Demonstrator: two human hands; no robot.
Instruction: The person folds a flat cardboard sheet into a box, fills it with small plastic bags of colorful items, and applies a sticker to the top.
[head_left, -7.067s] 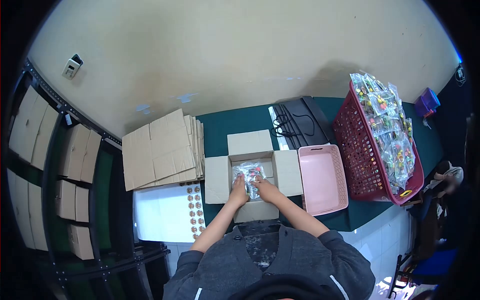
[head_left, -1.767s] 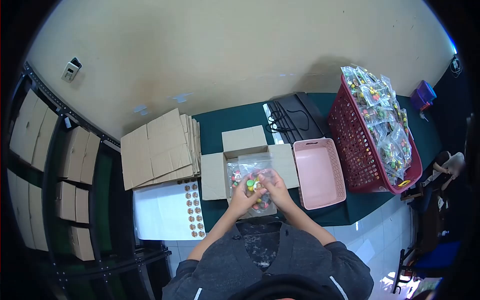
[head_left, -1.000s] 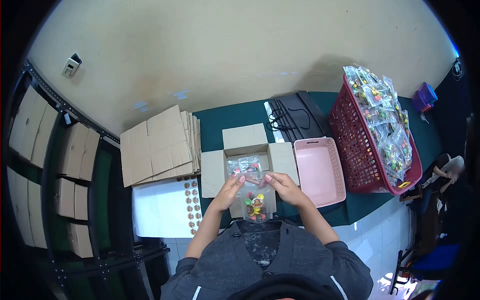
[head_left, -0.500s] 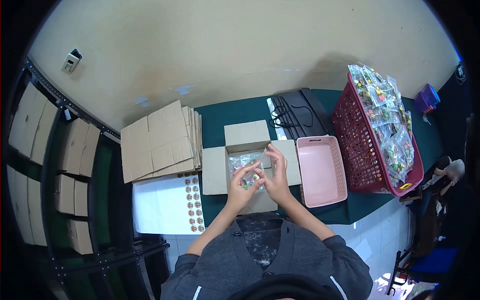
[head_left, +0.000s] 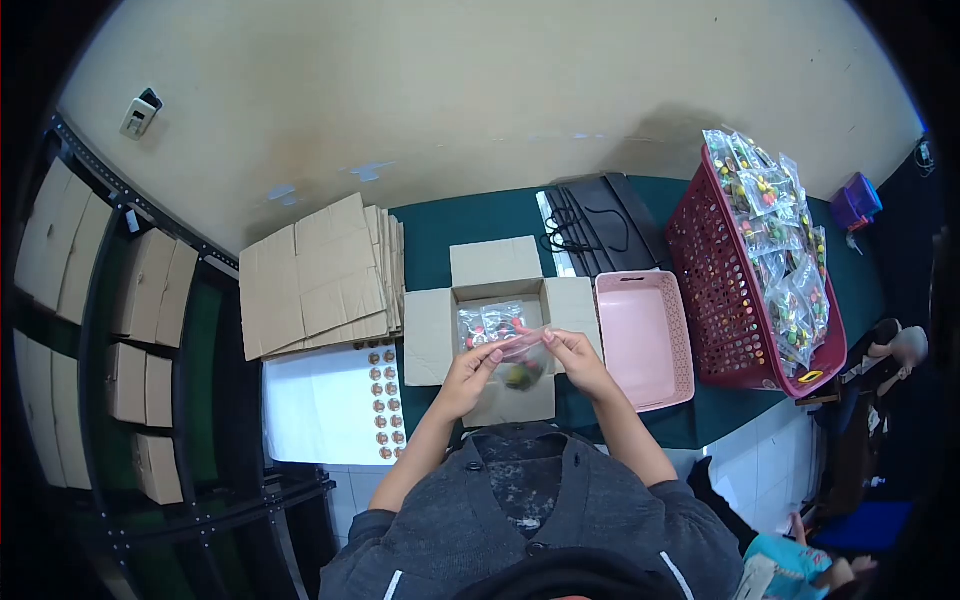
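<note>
A: Step in hand?
B: A clear bag [head_left: 522,368] is held up over the near part of the open cardboard box [head_left: 497,263]. Its top strip is judged to be getting sealed.
A: Fingers?
B: The top corners are pinched narrow by the left hand [head_left: 465,372] and right hand [head_left: 578,362].
A: Next move?
B: Even pressure along the strip is called for.
A: Look?
B: Transparent, with small coloured pieces bunched low. Similar packed bags [head_left: 487,322] are seen in the box.

left hand [head_left: 468,368] fingertips pinched | right hand [head_left: 578,360] fingertips pinched | both held close together

Bright, even light; strong fisheye distortion, dark corners.
</note>
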